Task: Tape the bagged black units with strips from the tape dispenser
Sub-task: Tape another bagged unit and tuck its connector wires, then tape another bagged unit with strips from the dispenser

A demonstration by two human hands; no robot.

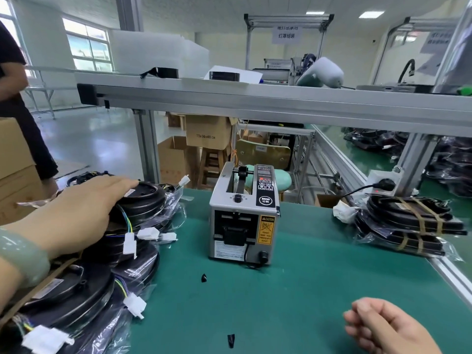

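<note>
The dispenser (242,215) stands mid-table (293,302). A pile of bagged units (143,208) lies to its left, with the left hand (76,208) on top. A taped stack (408,221) lies to its right, at the table's edge. Scraps (203,277) lie before it, a stool (281,178) behind, a shelf (255,98) above.

**Bench surroundings**

I see two small black scraps (203,277) lying on the green mat (306,290), near centre. Beyond its far edge stand cardboard boxes (208,134) and a wooden stool (212,162). A white socket (380,180) with a black plug sits right; a person (15,111) stands far left.
</note>
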